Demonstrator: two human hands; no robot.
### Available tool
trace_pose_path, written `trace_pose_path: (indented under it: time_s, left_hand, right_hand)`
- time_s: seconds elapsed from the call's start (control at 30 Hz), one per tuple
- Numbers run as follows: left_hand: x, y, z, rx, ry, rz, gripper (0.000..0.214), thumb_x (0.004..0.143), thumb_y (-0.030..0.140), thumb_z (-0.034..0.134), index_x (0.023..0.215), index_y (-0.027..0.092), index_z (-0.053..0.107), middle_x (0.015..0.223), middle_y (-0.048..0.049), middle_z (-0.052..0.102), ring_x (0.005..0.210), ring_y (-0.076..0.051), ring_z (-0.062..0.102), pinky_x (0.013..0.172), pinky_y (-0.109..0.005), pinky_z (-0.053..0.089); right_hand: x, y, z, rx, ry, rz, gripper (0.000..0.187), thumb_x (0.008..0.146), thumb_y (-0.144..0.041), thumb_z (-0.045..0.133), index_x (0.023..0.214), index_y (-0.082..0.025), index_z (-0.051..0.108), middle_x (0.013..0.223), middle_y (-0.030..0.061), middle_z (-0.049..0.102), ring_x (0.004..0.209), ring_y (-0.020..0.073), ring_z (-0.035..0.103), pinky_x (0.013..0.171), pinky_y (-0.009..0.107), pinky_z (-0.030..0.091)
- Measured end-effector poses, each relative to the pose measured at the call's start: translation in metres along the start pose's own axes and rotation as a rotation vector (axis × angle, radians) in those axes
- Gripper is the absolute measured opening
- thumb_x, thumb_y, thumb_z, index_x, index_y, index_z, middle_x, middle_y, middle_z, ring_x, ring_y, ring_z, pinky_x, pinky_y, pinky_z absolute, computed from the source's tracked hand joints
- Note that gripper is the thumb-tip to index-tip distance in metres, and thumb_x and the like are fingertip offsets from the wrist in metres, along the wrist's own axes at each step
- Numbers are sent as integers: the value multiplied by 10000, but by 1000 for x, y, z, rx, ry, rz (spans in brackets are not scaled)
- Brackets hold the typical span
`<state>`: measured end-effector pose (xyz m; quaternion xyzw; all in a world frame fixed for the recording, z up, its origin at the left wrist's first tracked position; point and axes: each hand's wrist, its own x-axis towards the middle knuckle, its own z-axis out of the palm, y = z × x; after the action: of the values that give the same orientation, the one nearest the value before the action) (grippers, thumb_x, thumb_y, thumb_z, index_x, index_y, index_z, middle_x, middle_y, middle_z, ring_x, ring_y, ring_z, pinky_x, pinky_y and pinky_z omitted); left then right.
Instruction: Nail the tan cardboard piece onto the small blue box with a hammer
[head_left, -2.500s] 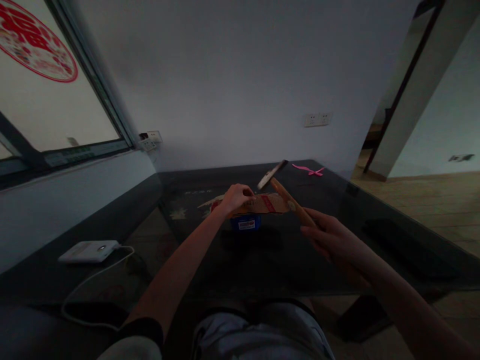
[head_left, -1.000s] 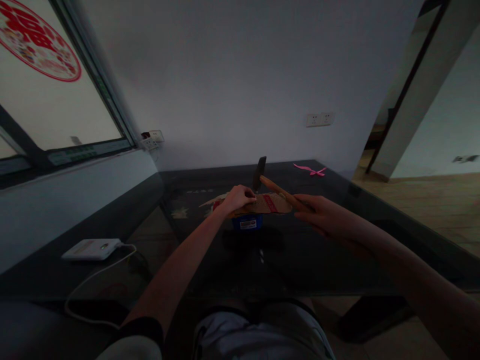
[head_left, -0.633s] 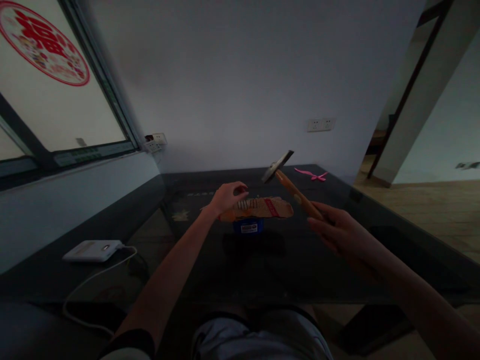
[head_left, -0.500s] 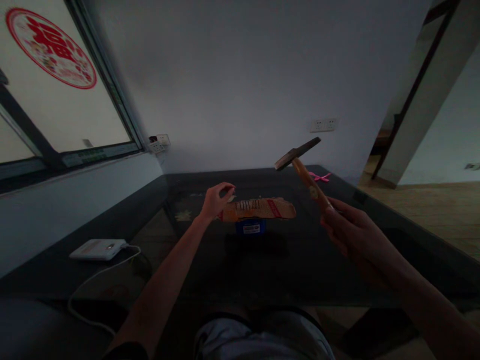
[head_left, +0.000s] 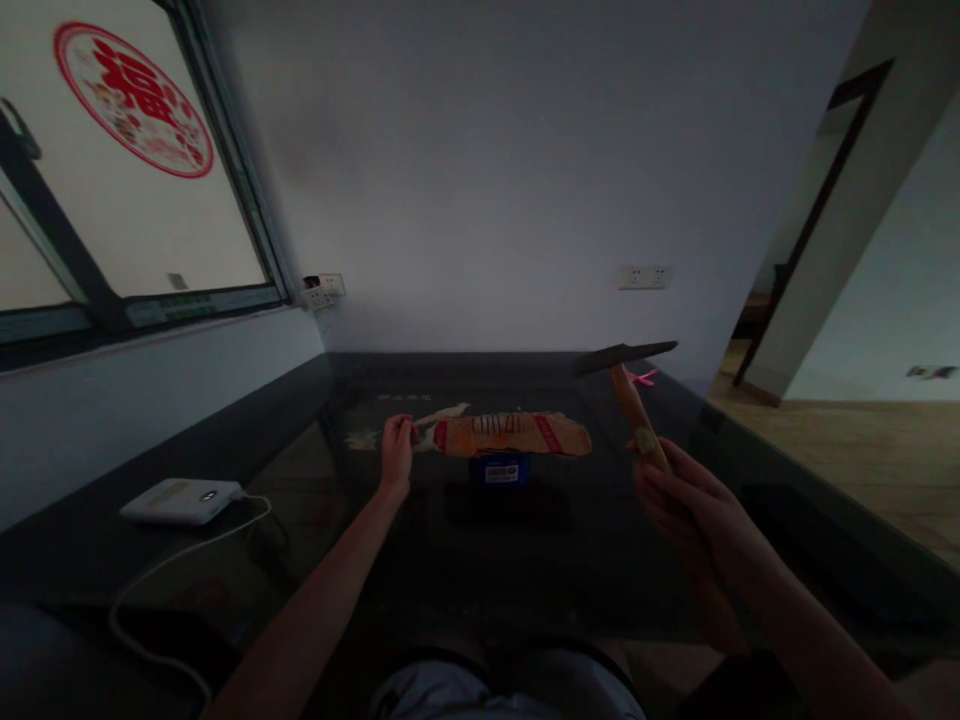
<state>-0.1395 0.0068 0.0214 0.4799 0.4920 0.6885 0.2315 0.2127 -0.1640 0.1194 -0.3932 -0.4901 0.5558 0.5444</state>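
The dark-headed, orange-brown wooden-handled hammer (head_left: 631, 405) is held above the right side of the black, glossy tabletop (head_left: 480, 570), its head raised and lying roughly level. The right hand (head_left: 686, 490) has its fingers wrapped around the lower handle. From where I stand, the tool should be rigid and head-heavy, in no danger of breaking; the smooth wood may slip in a damp palm, so the lower handle is the sound place to grip. The brown, red-banded, ragged-edged cardboard strip (head_left: 559, 437) rests across the small blue box (head_left: 501, 470), overhanging it at both sides. A row of thin, dark, nail-like uprights (head_left: 495, 424) stands in its middle. I judge the strip light, easily creased and quick to shift on so narrow a support; hold it flat by an end, well clear of the row. The uprights look stiff but slender, liable to tilt, and are best pinched one at a time near the top. The left hand (head_left: 397, 455) is at the strip's left end, fingers bunched; whether they pinch anything cannot be told in this dim light.
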Motion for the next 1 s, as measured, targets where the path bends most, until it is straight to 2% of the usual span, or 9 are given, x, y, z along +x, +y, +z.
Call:
trace_pose_path:
  time_s: [0.07, 0.13, 0.27, 0.37, 0.43, 0.6, 0.7, 0.8, 1.0]
  left_hand:
    - [2, -13, 1, 70, -109, -189, 159, 827, 253, 445, 954, 169, 491, 791, -17, 585, 679, -116, 594, 610, -229, 484]
    - [-1, -21, 3, 199, -281, -293, 197, 787, 182, 488, 982, 154, 506, 850, -49, 630, 735, -139, 624, 661, -268, 507]
    - [-16, -21, 8, 278, -659, -166, 375, 672, 114, 631, 1039, 149, 564, 1059, -97, 657, 979, -195, 619, 887, -348, 481]
    - [-29, -11, 13, 255, -865, -117, 464, 657, 199, 695, 1104, 149, 580, 1133, -98, 647, 1058, -216, 599, 970, -378, 442]
    - [-36, -5, 16, 286, -871, -75, 486, 655, 272, 718, 1111, 158, 595, 1161, -97, 638, 1102, -234, 579, 1012, -400, 409]
    - [-46, 3, 22, 367, -699, 34, 494, 688, 330, 701, 1145, 172, 598, 1202, -111, 615, 1167, -262, 535, 1046, -418, 376]
    - [-49, 2, 26, 387, -698, 49, 509, 713, 358, 682, 1178, 178, 580, 1218, -110, 605, 1177, -261, 528, 1043, -416, 374]
    - [-51, 0, 33, 394, -699, 29, 524, 727, 371, 666, 1194, 155, 562, 1231, -119, 596, 1183, -260, 523, 1029, -413, 380]
    - [-53, -1, 66, 407, -717, 110, 547, 720, 381, 673, 1210, 171, 550, 1279, -116, 559, 1230, -258, 475, 1063, -396, 331]
  right_hand:
    - [-2, 7, -2, -4, 15, 27, 239, 835, -399, 580, 992, -244, 489, 565, -88, 376, 371, 19, 264, 315, 118, 201]
    - [-4, 13, -4, -33, 37, 30, 264, 857, -447, 532, 1035, -259, 480, 570, -85, 385, 371, 27, 268, 314, 127, 220]
    - [-10, 20, -15, -140, 101, -60, 275, 828, -440, 579, 1019, -258, 501, 640, -60, 451, 438, 43, 364, 359, 138, 318]
    - [-15, 21, -27, -244, 169, -99, 285, 780, -429, 645, 959, -236, 536, 703, -31, 502, 545, 68, 452, 437, 149, 398]
    - [-20, 21, -37, -294, 244, -84, 337, 730, -438, 691, 962, -234, 555, 737, -16, 530, 606, 90, 498, 482, 159, 442]
    - [-35, 29, -67, -429, 392, -72, 422, 720, -546, 638, 991, -226, 593, 795, 25, 600, 703, 151, 582, 583, 222, 516]
    - [-42, 37, -88, -701, 354, -114, 450, 750, -582, 568, 989, -201, 598, 688, 33, 605, 595, 169, 572, 474, 247, 467]
    - [-48, 50, -103, -930, 327, -160, 454, 784, -574, 519, 1053, -212, 567, 781, 65, 677, 668, 218, 627, 551, 301, 488]
    - [-49, 72, -99, -1290, 202, -126, 306, 847, -515, 455, 977, -263, 572, 852, 47, 718, 732, 256, 682, 624, 348, 496]
